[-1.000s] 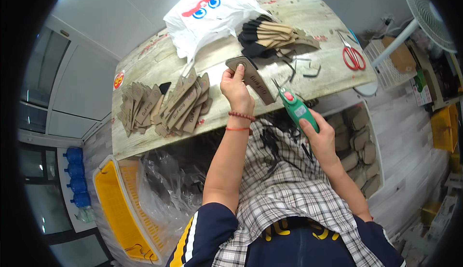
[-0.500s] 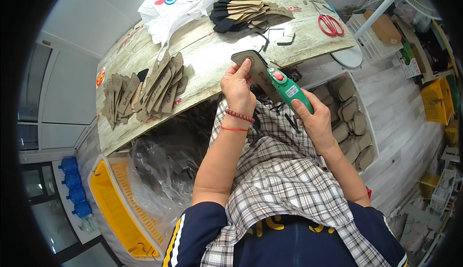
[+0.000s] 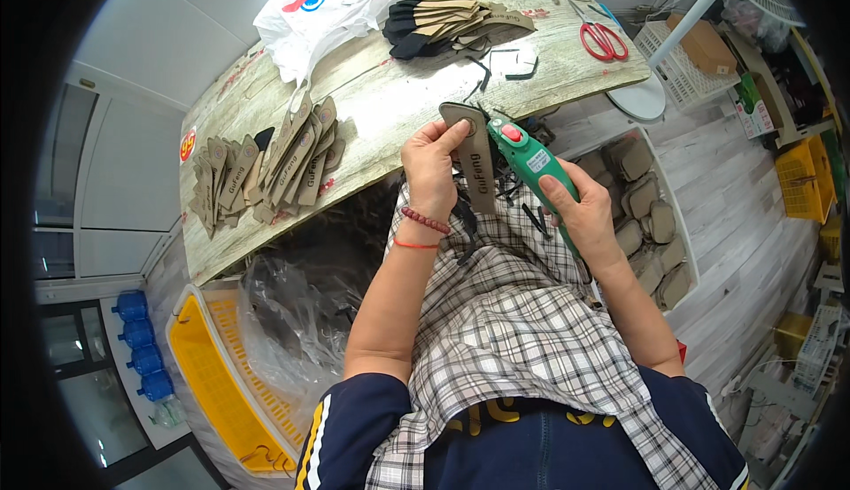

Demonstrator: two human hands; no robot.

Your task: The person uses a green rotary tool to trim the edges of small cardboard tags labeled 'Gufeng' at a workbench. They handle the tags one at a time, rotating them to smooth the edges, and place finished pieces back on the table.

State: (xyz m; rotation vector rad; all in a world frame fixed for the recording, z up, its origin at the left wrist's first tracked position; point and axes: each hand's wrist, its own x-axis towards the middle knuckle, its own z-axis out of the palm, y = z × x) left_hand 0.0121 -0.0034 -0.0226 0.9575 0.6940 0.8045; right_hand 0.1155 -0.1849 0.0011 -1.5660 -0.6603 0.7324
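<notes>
My left hand (image 3: 431, 169) pinches a khaki fabric strip (image 3: 479, 161) near its rounded top end, thumb on its face. The strip hangs upright over my lap, dark lettering down its front and a dark edge along its top. Wrapped around a green handheld electric cutter (image 3: 537, 159) with a red button is my right hand (image 3: 584, 216). The cutter's tip points up and left, close beside the strip's right edge; whether they touch I cannot tell. Thin black offcuts (image 3: 535, 222) lie on my checked apron (image 3: 531, 322).
On the wood-patterned table (image 3: 381, 127) are piles of khaki strips (image 3: 288, 167), a stack of black-and-tan pieces (image 3: 452, 21), black scraps (image 3: 522, 72), red-handled scissors (image 3: 604, 41) and a white plastic bag (image 3: 332, 21). A white bin (image 3: 693, 264) of khaki pieces stands right, a yellow basket (image 3: 212, 375) left.
The strip has turned from slanting to nearly upright, its lettering now facing me. My left hand has shifted slightly left and down; the cutter's tip has come away from the strip's lower part.
</notes>
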